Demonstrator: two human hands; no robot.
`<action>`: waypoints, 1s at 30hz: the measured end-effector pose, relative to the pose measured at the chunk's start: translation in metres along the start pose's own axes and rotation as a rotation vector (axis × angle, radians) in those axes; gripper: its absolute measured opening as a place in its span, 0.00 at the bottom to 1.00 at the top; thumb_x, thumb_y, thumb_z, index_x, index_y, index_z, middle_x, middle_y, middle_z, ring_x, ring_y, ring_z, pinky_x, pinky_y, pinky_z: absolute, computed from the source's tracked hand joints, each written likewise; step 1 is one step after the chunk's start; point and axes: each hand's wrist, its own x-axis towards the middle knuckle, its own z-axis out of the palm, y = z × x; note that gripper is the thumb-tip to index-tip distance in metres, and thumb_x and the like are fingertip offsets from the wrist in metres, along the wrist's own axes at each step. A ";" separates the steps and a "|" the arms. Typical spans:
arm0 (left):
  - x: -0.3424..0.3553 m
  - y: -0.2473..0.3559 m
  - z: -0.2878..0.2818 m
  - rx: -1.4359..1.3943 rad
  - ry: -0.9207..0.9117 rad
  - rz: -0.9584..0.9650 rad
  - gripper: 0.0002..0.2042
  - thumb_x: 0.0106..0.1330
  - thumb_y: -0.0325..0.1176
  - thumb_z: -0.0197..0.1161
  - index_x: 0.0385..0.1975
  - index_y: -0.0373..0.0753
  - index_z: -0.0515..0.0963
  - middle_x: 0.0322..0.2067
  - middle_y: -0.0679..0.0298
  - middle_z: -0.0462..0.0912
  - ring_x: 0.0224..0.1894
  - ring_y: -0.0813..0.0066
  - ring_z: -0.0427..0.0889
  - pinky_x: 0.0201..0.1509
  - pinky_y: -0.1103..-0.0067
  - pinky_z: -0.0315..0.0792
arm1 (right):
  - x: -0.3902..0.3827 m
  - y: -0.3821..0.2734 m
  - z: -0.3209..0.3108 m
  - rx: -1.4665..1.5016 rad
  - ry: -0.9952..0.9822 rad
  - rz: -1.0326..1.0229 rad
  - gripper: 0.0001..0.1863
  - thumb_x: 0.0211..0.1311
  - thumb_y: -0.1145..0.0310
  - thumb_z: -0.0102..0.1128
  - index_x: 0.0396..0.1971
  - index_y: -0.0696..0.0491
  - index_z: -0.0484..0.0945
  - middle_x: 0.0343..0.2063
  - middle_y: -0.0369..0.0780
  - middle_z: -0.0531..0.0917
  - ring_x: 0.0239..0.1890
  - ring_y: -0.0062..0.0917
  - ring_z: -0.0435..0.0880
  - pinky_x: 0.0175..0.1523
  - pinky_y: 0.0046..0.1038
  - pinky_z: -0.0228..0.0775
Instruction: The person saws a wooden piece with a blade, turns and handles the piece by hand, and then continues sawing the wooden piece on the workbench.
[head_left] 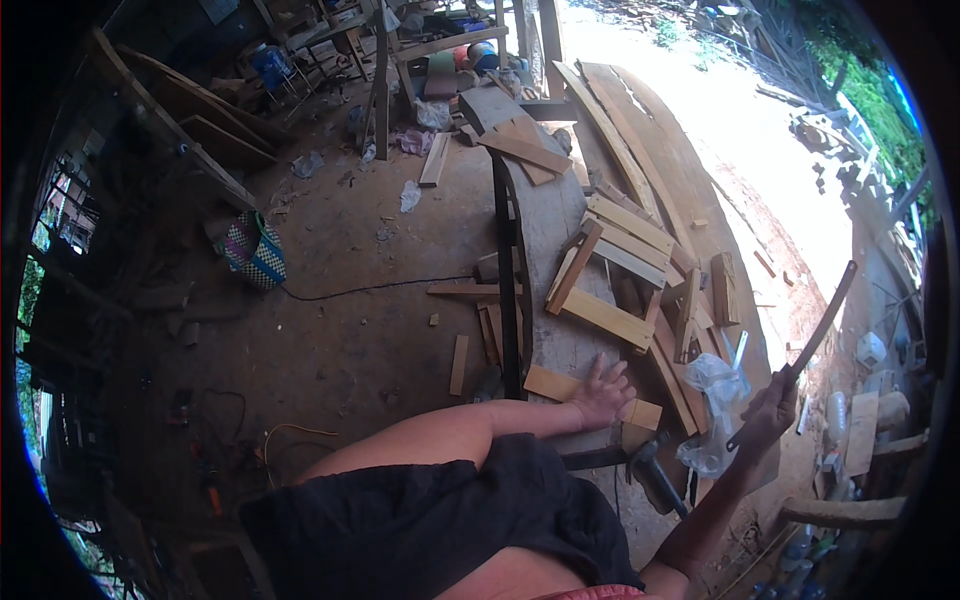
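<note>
My left hand (pixel 603 393) lies palm down with fingers spread on a short light wooden board (pixel 550 383) at the near end of a long workbench plank (pixel 552 345). Its fingers are stretched out over the wood. At the right, my right hand (pixel 770 412) is closed around a long, thin, dark flat strip (pixel 827 313) with a hole at its far end; the strip points up and away. Just beyond my left hand rests a small slatted wooden frame (pixel 610 315). A dark grey cylindrical tool (pixel 655 478) lies between my forearms.
A clear plastic bag (pixel 712 410) sits between my hands. Wood offcuts (pixel 688 315) crowd the bench's right side, beside long boards (pixel 640 140). On the floor at left stand a checkered woven basket (pixel 255 250) and a dark cable (pixel 380 288).
</note>
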 end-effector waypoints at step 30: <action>0.002 0.001 0.003 0.007 -0.044 -0.004 0.14 0.62 0.47 0.50 0.35 0.43 0.75 0.43 0.59 0.73 0.64 0.57 0.58 0.64 0.43 0.41 | -0.162 0.058 0.017 0.004 -0.213 0.253 0.07 0.68 0.69 0.49 0.29 0.53 0.69 0.13 0.27 0.66 0.13 0.09 0.61 0.17 0.16 0.50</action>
